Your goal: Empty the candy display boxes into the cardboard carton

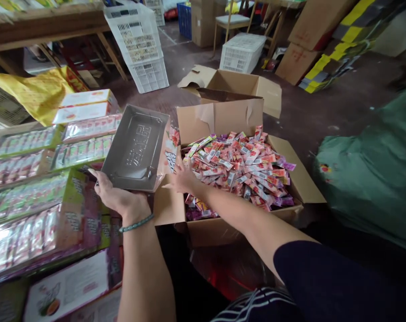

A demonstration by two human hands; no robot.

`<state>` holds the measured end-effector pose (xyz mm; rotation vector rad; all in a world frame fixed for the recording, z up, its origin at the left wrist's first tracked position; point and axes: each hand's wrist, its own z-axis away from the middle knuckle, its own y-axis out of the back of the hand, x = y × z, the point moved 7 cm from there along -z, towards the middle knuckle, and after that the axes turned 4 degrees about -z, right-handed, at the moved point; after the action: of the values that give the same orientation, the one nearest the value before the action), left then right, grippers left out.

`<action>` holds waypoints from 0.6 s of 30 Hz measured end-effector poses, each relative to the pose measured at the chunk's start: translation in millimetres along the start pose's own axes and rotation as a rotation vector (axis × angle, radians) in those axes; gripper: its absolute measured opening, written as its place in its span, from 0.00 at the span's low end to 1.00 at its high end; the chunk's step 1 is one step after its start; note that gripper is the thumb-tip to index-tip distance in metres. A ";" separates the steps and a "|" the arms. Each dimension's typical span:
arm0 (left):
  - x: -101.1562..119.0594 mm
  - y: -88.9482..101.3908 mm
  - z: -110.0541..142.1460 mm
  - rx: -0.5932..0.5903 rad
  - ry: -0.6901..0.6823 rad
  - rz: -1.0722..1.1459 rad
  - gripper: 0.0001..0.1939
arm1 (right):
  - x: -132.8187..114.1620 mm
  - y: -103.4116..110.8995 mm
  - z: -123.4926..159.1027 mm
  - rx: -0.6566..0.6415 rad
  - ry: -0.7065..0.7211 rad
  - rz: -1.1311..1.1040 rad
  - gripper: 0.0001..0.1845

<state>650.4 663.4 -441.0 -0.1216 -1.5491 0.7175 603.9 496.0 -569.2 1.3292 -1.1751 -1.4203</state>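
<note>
Having filled boxes (74,226) stacked close on L. Gripping dark display box (120,156) from below at its near-L corner w/ L hand (114,191). Touching its printed R side w/ R hand (183,177), by L edge of open carton (223,233); can't tell if pinching. Seeing sachets (236,166) piled inside carton, 2nd carton (270,93) past its far edge, white crates (149,75) farther back.

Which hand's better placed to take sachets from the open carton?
Right, I'd say. The right hand is by the left edge of the carton, near the heaped sachets. The left hand is supporting the grey-lined box, farther from them.
</note>
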 end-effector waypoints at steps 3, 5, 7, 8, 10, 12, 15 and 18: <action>-3.8 -0.1 -4.2 -0.029 -0.019 0.013 0.20 | 11.4 -27.7 26.0 -0.012 -0.132 -0.004 0.36; -6.4 1.1 -7.8 -0.070 -0.050 0.003 0.19 | 19.7 -37.5 50.7 -0.013 -0.184 0.016 0.34; -9.1 4.8 -11.1 -0.094 -0.077 -0.024 0.19 | 21.4 -46.1 71.4 -0.048 -0.178 0.055 0.33; -10.4 6.6 -12.2 -0.106 -0.087 -0.042 0.19 | 19.5 -50.3 78.7 -0.076 -0.159 0.077 0.32; -12.2 8.6 -12.8 -0.131 -0.097 -0.077 0.18 | 12.9 -56.5 86.2 -0.134 -0.131 0.110 0.31; -12.4 7.1 -10.6 -0.152 -0.094 -0.098 0.15 | 4.6 -55.1 85.6 -0.184 -0.129 0.106 0.29; -9.0 1.8 -4.3 -0.138 -0.084 -0.069 0.14 | -8.1 -34.1 80.8 -0.269 -0.104 0.032 0.26; -4.7 -3.1 -0.1 -0.111 -0.078 -0.025 0.17 | -3.8 10.0 85.9 -0.250 -0.037 -0.042 0.24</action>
<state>652.2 658.7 -443.5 -0.1579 -1.6622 0.6228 518.4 504.9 -558.9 1.1634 -0.9614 -1.5716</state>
